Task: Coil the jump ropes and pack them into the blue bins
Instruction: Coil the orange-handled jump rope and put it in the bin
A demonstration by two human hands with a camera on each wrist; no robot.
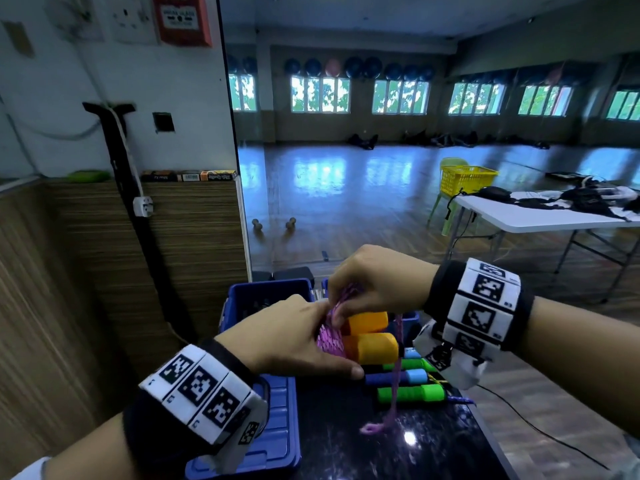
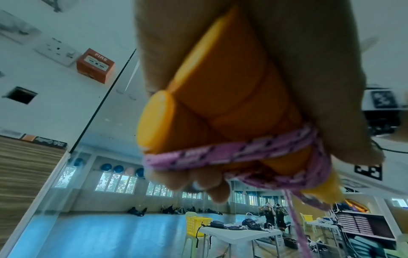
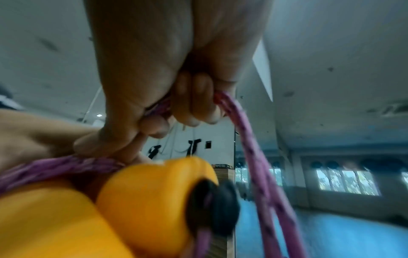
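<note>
Orange handles (image 1: 372, 336), wound with pink rope (image 1: 330, 336), are gripped together in the left hand (image 1: 294, 341) above the blue bin (image 1: 256, 299); a rope strand is pinched by the right hand (image 1: 374, 278).

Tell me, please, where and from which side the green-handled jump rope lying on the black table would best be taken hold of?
Probably by both green handles at once, mid-length on the foam, coming straight down from above. They lie flat and side by side on the black table, so one hand can likely span the pair. The blue handles lie close beside them, and the pink rope hangs across, so a sideways approach looks crowded.
</note>
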